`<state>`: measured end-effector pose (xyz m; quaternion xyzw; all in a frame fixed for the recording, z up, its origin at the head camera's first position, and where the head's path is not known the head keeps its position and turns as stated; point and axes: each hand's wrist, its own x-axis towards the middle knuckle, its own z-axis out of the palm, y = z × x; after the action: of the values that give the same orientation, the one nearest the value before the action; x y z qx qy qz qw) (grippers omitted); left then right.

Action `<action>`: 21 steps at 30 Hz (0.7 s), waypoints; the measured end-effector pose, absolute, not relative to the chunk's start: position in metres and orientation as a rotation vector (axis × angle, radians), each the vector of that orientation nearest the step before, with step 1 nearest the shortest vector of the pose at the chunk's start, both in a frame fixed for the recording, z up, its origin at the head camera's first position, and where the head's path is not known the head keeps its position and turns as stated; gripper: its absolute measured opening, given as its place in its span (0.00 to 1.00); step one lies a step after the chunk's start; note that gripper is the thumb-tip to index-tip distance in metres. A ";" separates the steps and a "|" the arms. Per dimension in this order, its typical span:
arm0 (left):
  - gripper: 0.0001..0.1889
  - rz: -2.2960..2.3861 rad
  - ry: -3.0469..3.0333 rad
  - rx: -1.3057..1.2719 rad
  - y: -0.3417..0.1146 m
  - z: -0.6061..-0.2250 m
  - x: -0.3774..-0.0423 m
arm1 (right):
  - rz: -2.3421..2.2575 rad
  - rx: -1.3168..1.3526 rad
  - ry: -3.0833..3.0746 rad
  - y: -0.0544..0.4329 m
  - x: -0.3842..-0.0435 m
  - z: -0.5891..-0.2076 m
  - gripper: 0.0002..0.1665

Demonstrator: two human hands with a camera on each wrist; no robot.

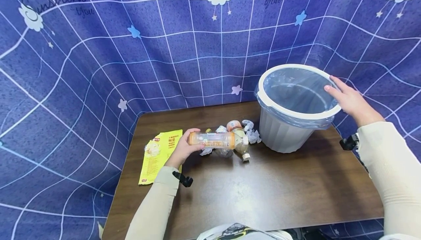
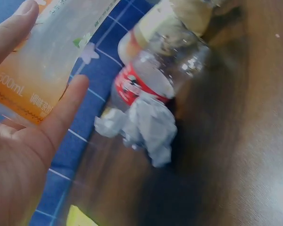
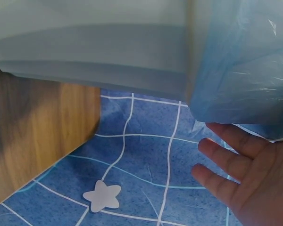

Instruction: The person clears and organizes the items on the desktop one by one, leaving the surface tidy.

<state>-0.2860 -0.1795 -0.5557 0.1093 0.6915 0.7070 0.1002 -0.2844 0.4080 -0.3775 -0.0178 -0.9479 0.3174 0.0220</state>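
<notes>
My left hand (image 1: pixel 183 149) holds a plastic bottle (image 1: pixel 213 140) with an orange-and-clear label, lying sideways between thumb and fingers above a row of litter. In the left wrist view, "500mL" shows on its orange lower part. At the right stands a ribbed, light grey trash can (image 1: pixel 283 132) with a white rim and a clear bluish liner (image 1: pixel 315 124). My right hand (image 1: pixel 356 105) is at the far right of that rim, thumb over the opening. Its fingers (image 3: pixel 224 186) look straight and spread beside the liner in the right wrist view.
Beyond the held bottle lie crumpled papers (image 1: pixel 253 136), other bottles (image 1: pixel 241 145) and a red-labelled bottle (image 2: pixel 137 84). A flat yellow packet (image 1: pixel 158 159) rests at the left of the brown table (image 1: pixel 279 192). A blue patterned curtain (image 1: pixel 197 50) hangs behind.
</notes>
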 end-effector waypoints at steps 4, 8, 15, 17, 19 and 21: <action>0.38 2.111 1.995 0.329 -0.178 -0.544 -0.287 | 0.983 -0.049 -2.938 0.407 -0.284 -0.377 0.45; 0.39 2.093 2.001 0.385 -0.178 -0.533 -0.290 | 0.989 -0.050 -2.936 0.407 -0.283 -0.376 0.45; 0.40 2.143 1.994 0.409 -0.179 -0.520 -0.298 | 0.985 -0.053 -2.937 0.408 -0.283 -0.376 0.45; 0.39 2.183 1.985 0.416 -0.180 -0.518 -0.300 | 0.983 -0.055 -2.939 0.409 -0.284 -0.377 0.45; 0.39 2.228 1.984 0.443 -0.181 -0.515 -0.302 | 0.987 -0.056 -2.939 0.409 -0.285 -0.378 0.45; 0.38 2.266 1.993 0.479 -0.182 -0.510 -0.303 | 0.987 -0.054 -2.936 0.410 -0.285 -0.379 0.45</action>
<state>-0.3035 -0.1822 -0.5105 0.1567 0.6516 0.7409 0.0431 -0.2851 0.4095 -0.3790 -0.0175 -0.9475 0.3187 0.0219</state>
